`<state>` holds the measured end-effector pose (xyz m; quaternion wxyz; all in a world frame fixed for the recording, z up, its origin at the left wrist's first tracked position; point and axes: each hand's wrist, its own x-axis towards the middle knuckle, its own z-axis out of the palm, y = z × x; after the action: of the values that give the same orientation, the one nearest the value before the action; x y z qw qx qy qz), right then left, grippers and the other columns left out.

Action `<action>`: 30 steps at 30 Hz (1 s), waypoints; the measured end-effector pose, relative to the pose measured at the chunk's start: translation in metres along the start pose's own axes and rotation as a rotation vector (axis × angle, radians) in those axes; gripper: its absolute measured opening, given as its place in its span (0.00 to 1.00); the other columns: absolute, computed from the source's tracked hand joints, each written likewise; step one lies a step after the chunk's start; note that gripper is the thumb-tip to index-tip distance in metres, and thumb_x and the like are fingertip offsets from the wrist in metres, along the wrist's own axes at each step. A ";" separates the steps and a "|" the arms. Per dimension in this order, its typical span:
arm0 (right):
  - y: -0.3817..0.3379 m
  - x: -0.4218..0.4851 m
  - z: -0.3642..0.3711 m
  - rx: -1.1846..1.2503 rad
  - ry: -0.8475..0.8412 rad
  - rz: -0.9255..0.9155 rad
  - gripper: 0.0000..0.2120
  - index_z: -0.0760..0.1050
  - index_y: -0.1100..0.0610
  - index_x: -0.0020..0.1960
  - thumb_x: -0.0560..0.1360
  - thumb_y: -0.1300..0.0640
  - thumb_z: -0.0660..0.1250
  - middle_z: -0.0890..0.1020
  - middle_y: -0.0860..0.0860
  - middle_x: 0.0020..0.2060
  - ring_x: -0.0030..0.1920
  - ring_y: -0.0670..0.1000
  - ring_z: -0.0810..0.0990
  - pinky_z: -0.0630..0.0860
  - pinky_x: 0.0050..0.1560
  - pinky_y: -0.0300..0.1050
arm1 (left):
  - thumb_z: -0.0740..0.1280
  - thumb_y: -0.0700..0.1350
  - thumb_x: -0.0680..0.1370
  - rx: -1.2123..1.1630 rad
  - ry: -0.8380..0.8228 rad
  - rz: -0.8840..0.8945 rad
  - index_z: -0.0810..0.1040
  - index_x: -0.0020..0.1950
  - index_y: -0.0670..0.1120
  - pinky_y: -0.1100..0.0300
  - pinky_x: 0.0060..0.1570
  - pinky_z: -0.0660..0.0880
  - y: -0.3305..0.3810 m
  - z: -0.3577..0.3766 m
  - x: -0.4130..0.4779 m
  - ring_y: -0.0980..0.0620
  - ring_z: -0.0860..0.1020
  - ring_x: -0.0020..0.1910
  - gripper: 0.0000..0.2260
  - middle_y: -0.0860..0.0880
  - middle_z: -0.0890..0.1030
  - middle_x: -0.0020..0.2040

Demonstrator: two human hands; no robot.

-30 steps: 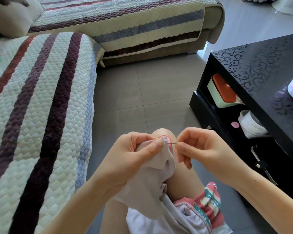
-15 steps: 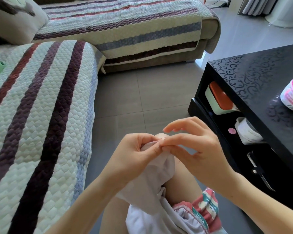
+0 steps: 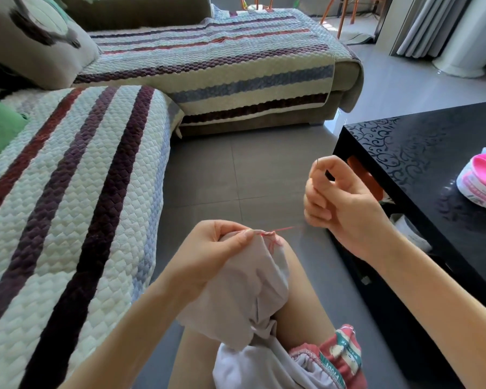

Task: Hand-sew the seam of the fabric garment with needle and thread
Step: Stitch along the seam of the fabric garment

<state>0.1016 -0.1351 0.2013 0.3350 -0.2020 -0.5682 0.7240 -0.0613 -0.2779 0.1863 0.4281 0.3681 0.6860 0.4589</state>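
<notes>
The garment is thin, pale cloth, light and limp, likely to slide and bunch unless pinched close to the work; it hangs over the person's knee, its top fold gathered in the left hand, whose fingers pinch it just beside the red stitches of the seam. That looks the right place to hold, since cloth gripped farther off would probably pucker as the thread tightens. The thread is red and fine, probably easy to snap or tangle; it leaves the seam rightward and soon grows too faint to follow. The needle is thin, stiff, likely slippery — best held mid-shaft; the right hand is raised well apart from the seam, its fingers closed on the needle, one end showing above them.

By count: one garment, one needle, one visible strand, two hands; white cloth with a patterned red band lies in the lap — whether it belongs to the garment I cannot tell. To the right, one black desk carries one pink-and-white tub, well back from its near-left corner.
</notes>
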 end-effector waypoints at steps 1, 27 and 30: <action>0.005 0.009 -0.017 -0.068 0.073 0.020 0.07 0.67 0.55 0.42 0.79 0.61 0.59 0.63 0.50 0.27 0.26 0.47 0.59 0.57 0.25 0.38 | 0.72 0.46 0.75 -0.034 -0.011 -0.014 0.86 0.42 0.46 0.63 0.42 0.73 0.001 -0.005 -0.001 0.58 0.79 0.38 0.06 0.51 0.84 0.37; 0.065 -0.010 0.017 -1.212 -0.001 -0.693 0.10 0.80 0.57 0.38 0.74 0.54 0.63 0.80 0.46 0.30 0.29 0.49 0.76 0.70 0.31 0.40 | 0.70 0.42 0.76 -0.083 0.008 -0.047 0.86 0.40 0.44 0.65 0.36 0.74 0.011 -0.022 -0.018 0.55 0.79 0.36 0.07 0.47 0.83 0.36; 0.042 -0.001 -0.001 -1.244 0.172 -0.715 0.10 0.80 0.59 0.37 0.72 0.58 0.62 0.82 0.49 0.32 0.32 0.52 0.79 0.70 0.34 0.42 | 0.71 0.44 0.76 -0.052 0.009 -0.048 0.86 0.41 0.44 0.64 0.37 0.73 0.009 -0.023 -0.018 0.55 0.78 0.36 0.06 0.48 0.83 0.36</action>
<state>0.0927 -0.1408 0.1606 0.4177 -0.2132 -0.8782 0.0940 -0.0747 -0.2982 0.2044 0.4456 0.3382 0.6845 0.4676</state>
